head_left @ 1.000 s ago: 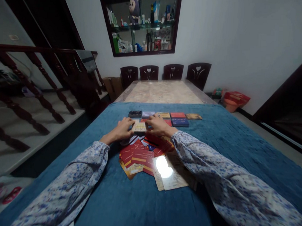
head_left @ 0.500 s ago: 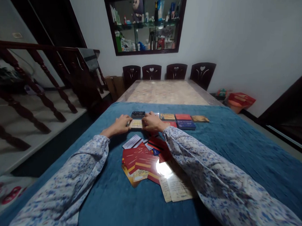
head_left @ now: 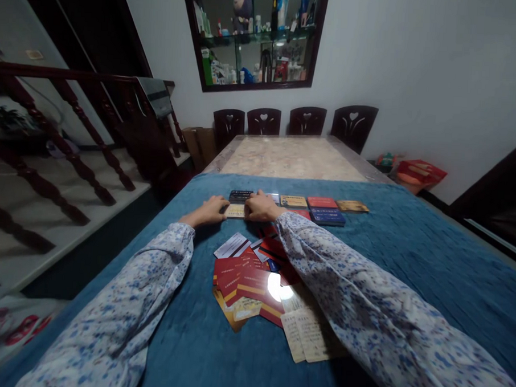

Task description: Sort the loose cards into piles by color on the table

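A cream card stack (head_left: 235, 211) lies flat on the blue cloth (head_left: 192, 333), between my two hands. At its left end, my left hand (head_left: 208, 211) has its fingers curled against the edge. My right hand (head_left: 261, 207) grips the opposite end, its fingers hiding that part. Just behind lies a black card stack (head_left: 241, 196). Right of my hands are a yellow stack (head_left: 293, 201), a red stack (head_left: 321, 202), a dark blue stack (head_left: 327, 217) and a brown-gold stack (head_left: 352, 206). Nearer me, loose red cards (head_left: 254, 282) overlap a white card (head_left: 232, 245).
Cream printed cards (head_left: 307, 335) lie partly under my right sleeve. Beyond the cloth stretches the bare stone tabletop (head_left: 285, 155), with several dark chairs (head_left: 308, 121) behind it. A wooden railing (head_left: 67, 145) stands to the left, a red bag (head_left: 421, 172) on the right.
The view has shifted slightly, so the cards appear a little further right and lower. Both hands stay at the ends of the cream card stack.
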Demonstrator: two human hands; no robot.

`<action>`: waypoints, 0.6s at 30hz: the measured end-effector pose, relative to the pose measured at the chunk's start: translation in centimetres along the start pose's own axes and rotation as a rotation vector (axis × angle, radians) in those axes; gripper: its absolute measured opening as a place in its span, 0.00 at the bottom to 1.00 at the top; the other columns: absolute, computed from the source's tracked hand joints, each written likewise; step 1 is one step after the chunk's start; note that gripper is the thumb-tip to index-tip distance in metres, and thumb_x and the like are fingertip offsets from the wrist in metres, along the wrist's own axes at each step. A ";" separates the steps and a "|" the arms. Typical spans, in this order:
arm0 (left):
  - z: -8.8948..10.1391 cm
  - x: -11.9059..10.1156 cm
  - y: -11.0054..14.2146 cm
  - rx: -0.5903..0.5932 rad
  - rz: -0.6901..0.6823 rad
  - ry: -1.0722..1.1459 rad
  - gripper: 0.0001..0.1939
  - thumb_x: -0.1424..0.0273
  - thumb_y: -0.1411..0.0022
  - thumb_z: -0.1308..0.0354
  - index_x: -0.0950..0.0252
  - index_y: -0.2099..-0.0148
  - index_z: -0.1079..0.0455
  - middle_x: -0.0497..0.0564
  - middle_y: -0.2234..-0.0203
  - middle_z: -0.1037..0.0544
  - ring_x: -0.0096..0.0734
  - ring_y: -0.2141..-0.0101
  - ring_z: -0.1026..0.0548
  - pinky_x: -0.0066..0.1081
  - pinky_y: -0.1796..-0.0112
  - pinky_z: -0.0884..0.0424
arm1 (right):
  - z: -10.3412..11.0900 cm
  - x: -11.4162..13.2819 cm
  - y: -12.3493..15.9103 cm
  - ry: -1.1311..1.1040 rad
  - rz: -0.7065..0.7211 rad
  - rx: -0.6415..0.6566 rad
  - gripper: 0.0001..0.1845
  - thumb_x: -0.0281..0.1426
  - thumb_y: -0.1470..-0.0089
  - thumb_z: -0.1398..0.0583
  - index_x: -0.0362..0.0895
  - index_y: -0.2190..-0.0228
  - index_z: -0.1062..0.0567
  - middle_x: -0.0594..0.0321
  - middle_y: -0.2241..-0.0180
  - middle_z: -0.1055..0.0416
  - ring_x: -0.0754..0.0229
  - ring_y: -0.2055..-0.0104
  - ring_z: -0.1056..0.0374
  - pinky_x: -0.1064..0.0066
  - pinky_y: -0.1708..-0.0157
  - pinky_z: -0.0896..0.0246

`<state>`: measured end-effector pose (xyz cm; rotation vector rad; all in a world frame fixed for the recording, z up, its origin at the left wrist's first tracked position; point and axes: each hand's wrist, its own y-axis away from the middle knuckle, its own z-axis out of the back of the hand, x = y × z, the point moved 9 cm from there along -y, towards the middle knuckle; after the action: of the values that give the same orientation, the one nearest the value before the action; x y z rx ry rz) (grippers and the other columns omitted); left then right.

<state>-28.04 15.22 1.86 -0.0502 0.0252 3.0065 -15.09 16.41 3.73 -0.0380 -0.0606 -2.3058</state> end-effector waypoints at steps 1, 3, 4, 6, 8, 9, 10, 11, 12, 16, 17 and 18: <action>-0.1 0.0 -0.2 0.001 -0.013 0.003 0.26 0.72 0.45 0.37 0.63 0.42 0.26 0.58 0.45 0.24 0.48 0.45 0.27 0.37 0.46 0.29 | -0.1 -0.1 -0.1 0.001 -0.007 0.007 0.21 0.39 0.46 0.37 0.45 0.53 0.18 0.46 0.42 0.29 0.37 0.39 0.41 0.52 0.47 0.37; -0.4 0.0 -0.6 0.010 -0.038 0.010 0.25 0.72 0.46 0.37 0.64 0.44 0.24 0.58 0.47 0.23 0.47 0.46 0.25 0.34 0.47 0.29 | -0.2 -0.2 -0.2 0.003 -0.017 0.017 0.21 0.39 0.47 0.37 0.45 0.53 0.18 0.47 0.42 0.29 0.37 0.39 0.40 0.51 0.46 0.37; -0.5 0.0 -0.7 0.016 -0.047 0.014 0.25 0.72 0.46 0.37 0.65 0.44 0.24 0.58 0.47 0.23 0.46 0.47 0.25 0.34 0.47 0.29 | -0.3 -0.2 -0.3 0.004 -0.020 0.022 0.20 0.39 0.47 0.37 0.46 0.53 0.18 0.47 0.42 0.28 0.37 0.39 0.40 0.51 0.46 0.37; -0.6 0.0 -0.9 0.028 -0.061 0.024 0.25 0.72 0.46 0.38 0.65 0.44 0.24 0.58 0.48 0.23 0.45 0.49 0.24 0.33 0.47 0.29 | -0.3 -0.2 -0.3 0.002 -0.019 0.033 0.19 0.39 0.46 0.37 0.46 0.54 0.17 0.48 0.42 0.28 0.37 0.39 0.39 0.51 0.45 0.37; -0.7 0.0 -1.0 0.041 -0.067 0.030 0.25 0.72 0.45 0.38 0.66 0.44 0.24 0.58 0.49 0.23 0.44 0.49 0.24 0.32 0.48 0.29 | -0.3 -0.1 -0.3 -0.001 -0.016 0.044 0.19 0.38 0.46 0.37 0.45 0.55 0.17 0.47 0.42 0.28 0.37 0.39 0.39 0.51 0.45 0.37; -0.7 0.0 -1.0 0.045 -0.068 0.031 0.24 0.72 0.45 0.39 0.66 0.45 0.24 0.58 0.49 0.23 0.44 0.50 0.24 0.32 0.48 0.29 | -0.3 -0.1 -0.3 -0.003 -0.015 0.051 0.18 0.38 0.45 0.37 0.45 0.55 0.17 0.47 0.43 0.27 0.37 0.39 0.39 0.51 0.45 0.37; -0.7 0.0 -0.9 0.048 -0.068 0.031 0.24 0.72 0.46 0.39 0.66 0.45 0.24 0.58 0.49 0.23 0.44 0.50 0.24 0.32 0.48 0.29 | -0.3 0.0 -0.2 -0.005 -0.015 0.057 0.18 0.38 0.45 0.37 0.45 0.55 0.17 0.47 0.43 0.27 0.37 0.39 0.39 0.52 0.45 0.37; -0.6 -0.1 -0.9 0.048 -0.070 0.032 0.23 0.71 0.46 0.39 0.66 0.46 0.23 0.58 0.50 0.23 0.44 0.50 0.23 0.33 0.48 0.29 | -0.3 0.0 -0.2 -0.005 -0.017 0.058 0.18 0.37 0.45 0.37 0.45 0.55 0.17 0.47 0.43 0.27 0.38 0.39 0.39 0.52 0.45 0.37; -0.5 -0.2 -0.8 0.047 -0.072 0.032 0.23 0.71 0.46 0.39 0.66 0.47 0.23 0.58 0.50 0.23 0.44 0.50 0.23 0.33 0.48 0.29 | -0.2 0.0 -0.2 -0.003 -0.019 0.056 0.18 0.37 0.45 0.38 0.45 0.55 0.17 0.47 0.43 0.27 0.38 0.39 0.39 0.52 0.45 0.37; -0.2 -0.6 -0.5 0.029 -0.073 0.042 0.22 0.72 0.47 0.40 0.66 0.49 0.23 0.57 0.51 0.22 0.44 0.52 0.23 0.34 0.50 0.28 | -0.1 0.1 -0.1 0.014 -0.031 0.033 0.19 0.37 0.45 0.38 0.45 0.53 0.18 0.47 0.43 0.26 0.38 0.39 0.38 0.52 0.44 0.38; -0.1 -0.6 -0.4 0.022 -0.068 0.044 0.21 0.72 0.48 0.40 0.67 0.50 0.22 0.57 0.52 0.22 0.44 0.53 0.23 0.34 0.50 0.28 | -0.2 0.2 -0.1 0.016 -0.030 0.029 0.19 0.37 0.45 0.38 0.45 0.53 0.18 0.47 0.43 0.26 0.38 0.39 0.38 0.51 0.44 0.38; 0.0 -0.7 -0.3 0.016 -0.061 0.044 0.20 0.72 0.48 0.41 0.67 0.51 0.22 0.57 0.53 0.22 0.44 0.53 0.23 0.34 0.51 0.27 | -0.2 0.3 -0.1 0.019 -0.027 0.026 0.19 0.36 0.45 0.38 0.45 0.53 0.18 0.48 0.43 0.26 0.38 0.38 0.38 0.50 0.44 0.38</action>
<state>-27.33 15.45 1.85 -0.1138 0.0508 2.9434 -15.32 16.23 3.57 -0.0018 -0.0818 -2.3320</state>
